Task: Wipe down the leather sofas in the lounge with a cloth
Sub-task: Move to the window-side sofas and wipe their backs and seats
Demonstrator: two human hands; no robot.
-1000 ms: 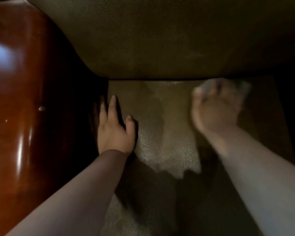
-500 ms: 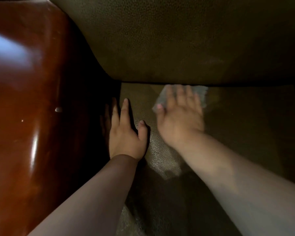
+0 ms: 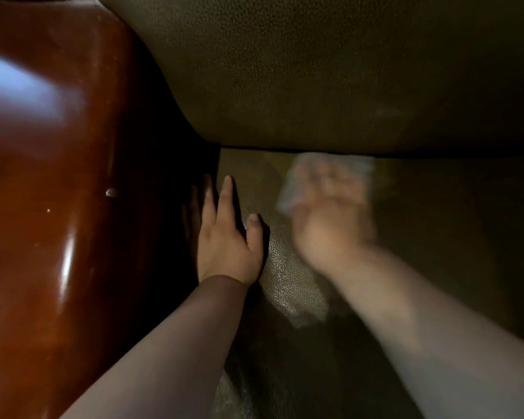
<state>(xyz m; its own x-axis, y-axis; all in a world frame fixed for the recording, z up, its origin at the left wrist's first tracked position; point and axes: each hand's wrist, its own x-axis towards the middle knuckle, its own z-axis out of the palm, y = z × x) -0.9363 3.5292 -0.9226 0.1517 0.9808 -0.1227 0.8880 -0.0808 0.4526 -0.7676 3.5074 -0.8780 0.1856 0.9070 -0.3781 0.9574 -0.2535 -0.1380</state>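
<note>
Both hands were down on the seat of a dark leather sofa, the right one pressing a cloth against it.

The left hand (image 3: pixel 224 240) lay flat and open, palm down, fingers straight and together, thumb spread to the side, at the left edge of the seat cushion (image 3: pixel 288 279) just beside the glossy reddish-brown wooden armrest (image 3: pixel 58 207). The right hand (image 3: pixel 330 222) was smeared by blur; it sat on top of a pale cloth (image 3: pixel 294 189) with fingers extended over it, and whether it pinched the cloth or only pressed on it could not be told. The cloth lay on the cushion near the seam where the seat met the backrest (image 3: pixel 315 71), its edges showing past the fingertips. The 2 hands were near each other but apart.
</note>
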